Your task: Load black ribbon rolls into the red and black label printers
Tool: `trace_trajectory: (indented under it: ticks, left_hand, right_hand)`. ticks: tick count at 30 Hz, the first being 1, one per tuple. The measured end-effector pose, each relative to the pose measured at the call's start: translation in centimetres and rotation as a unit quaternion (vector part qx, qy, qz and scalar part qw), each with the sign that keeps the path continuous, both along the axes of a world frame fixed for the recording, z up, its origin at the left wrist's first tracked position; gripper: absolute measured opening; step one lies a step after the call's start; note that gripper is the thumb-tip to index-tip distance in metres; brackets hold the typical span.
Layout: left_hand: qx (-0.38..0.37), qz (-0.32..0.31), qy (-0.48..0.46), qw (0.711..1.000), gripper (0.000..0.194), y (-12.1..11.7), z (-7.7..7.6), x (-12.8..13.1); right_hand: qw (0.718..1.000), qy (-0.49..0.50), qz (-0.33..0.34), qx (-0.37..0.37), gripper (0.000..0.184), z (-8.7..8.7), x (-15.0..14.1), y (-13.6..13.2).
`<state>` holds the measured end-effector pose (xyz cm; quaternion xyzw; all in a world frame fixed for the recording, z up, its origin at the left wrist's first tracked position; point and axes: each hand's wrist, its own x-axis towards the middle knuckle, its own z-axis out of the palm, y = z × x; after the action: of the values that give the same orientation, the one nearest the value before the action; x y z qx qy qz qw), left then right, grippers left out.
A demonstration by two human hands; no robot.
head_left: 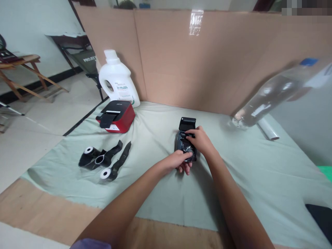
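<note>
A small black device (187,147) with its lid (187,123) flipped up, looking like a portable receipt printer, is tilted up over the cloth. My left hand (178,160) is closed round its lower end, thumb across the front and fingers underneath. At the upper part, just below the raised lid, my right hand (199,138) grips with its fingertips over the opening; what exactly lies under them is hidden. Shiny black material, perhaps a roll, fills the open compartment. Left of the hands lie several black paper rolls with white cores, one of them a near roll (106,174) with its tail unwound.
A red and black label printer (120,119) stands at the left, with a white detergent jug (118,81) behind it. A clear bottle (269,95) leans at the right beside a white tube (268,129). Cardboard (181,62) walls the back. A dark flat object (320,218) lies near right.
</note>
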<state>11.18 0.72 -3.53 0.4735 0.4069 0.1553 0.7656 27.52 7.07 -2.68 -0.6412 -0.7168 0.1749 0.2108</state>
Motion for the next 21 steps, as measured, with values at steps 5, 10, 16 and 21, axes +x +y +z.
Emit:
trace_trajectory:
  ticks: [5,10,16,21]
  left_hand:
    - [0.003,0.005,0.005,1.0,0.051,-0.1,-0.3,0.1]
    - [0.011,-0.007,0.002,1.0,0.052,0.0,-0.5,0.0]
    - [0.022,-0.03,-0.006,0.999,0.059,0.3,-0.8,-0.1]
    - [0.033,-0.075,-0.023,0.996,0.061,0.7,-1.3,-0.3]
  right_hand:
    - [0.996,-0.092,-0.011,-0.005,0.028,1.2,-0.6,-0.3]
    - [0.983,-0.185,-0.009,-0.013,0.025,2.2,-1.2,-0.2]
    - [0.97,-0.242,0.006,-0.03,0.026,3.0,-2.4,-0.1]
    - [0.972,-0.232,-0.015,-0.042,0.029,3.4,-2.6,-0.5]
